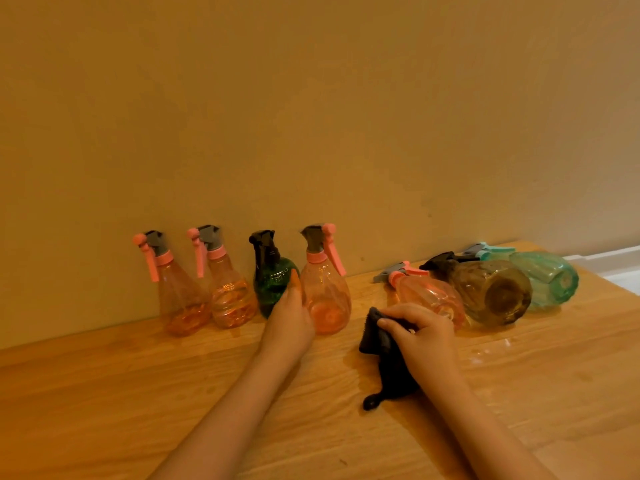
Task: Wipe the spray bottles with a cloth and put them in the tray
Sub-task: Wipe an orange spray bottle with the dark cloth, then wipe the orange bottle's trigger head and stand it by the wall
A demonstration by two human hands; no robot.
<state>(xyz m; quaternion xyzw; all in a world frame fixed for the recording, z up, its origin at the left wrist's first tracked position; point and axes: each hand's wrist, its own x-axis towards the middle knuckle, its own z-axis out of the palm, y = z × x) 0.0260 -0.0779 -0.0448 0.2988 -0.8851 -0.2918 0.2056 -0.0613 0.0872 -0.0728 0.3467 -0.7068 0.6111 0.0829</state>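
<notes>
Both hands forward: left hand (pixel 289 315) fingers straight, right hand (pixel 420 329) fingers curled, gripping

A plain indoor room, most likely in a home, though nothing marks it for certain. A bare beige wall (pixel 311 116) fills the upper half of the view, lit in warm yellow light. Against it runs a wooden table (pixel 138 393) of jointed planks with a visible grain. Plastic spray bottles (pixel 228 289) in pink, green, brown and teal line the wall, four upright and three lying down. At far right, a white ledge (pixel 616 261) borders the wood.
</notes>
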